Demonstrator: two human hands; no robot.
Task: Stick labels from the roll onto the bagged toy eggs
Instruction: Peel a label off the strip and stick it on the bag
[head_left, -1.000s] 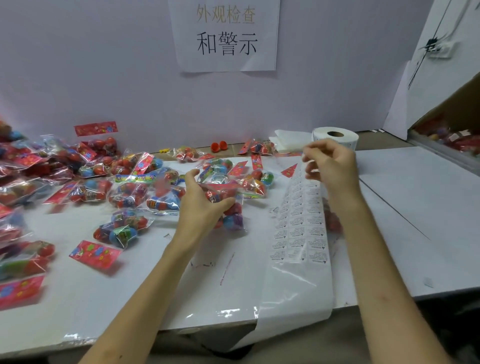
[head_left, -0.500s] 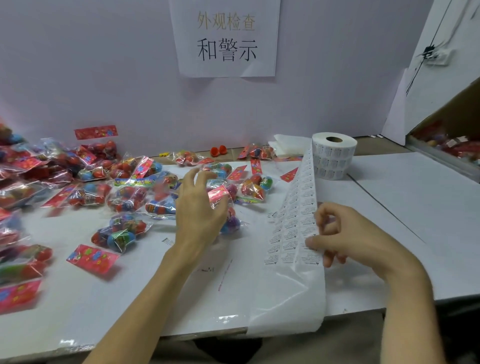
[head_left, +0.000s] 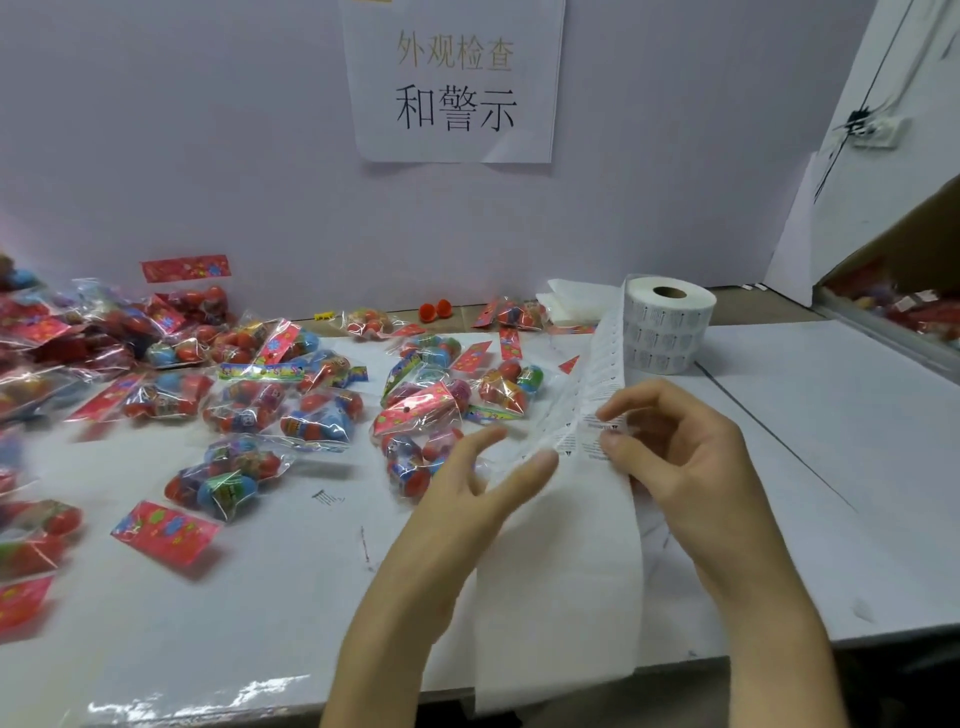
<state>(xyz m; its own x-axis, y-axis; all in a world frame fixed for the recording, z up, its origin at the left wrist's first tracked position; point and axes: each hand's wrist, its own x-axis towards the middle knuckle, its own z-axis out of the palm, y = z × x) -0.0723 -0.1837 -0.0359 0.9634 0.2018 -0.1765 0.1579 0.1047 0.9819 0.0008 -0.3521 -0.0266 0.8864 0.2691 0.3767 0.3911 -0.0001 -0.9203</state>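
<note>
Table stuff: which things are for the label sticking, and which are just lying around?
For the job: label roll, label strip, bagged toy eggs.
Just lying about: loose red egg halves, folded white sheets, wall sign.
</note>
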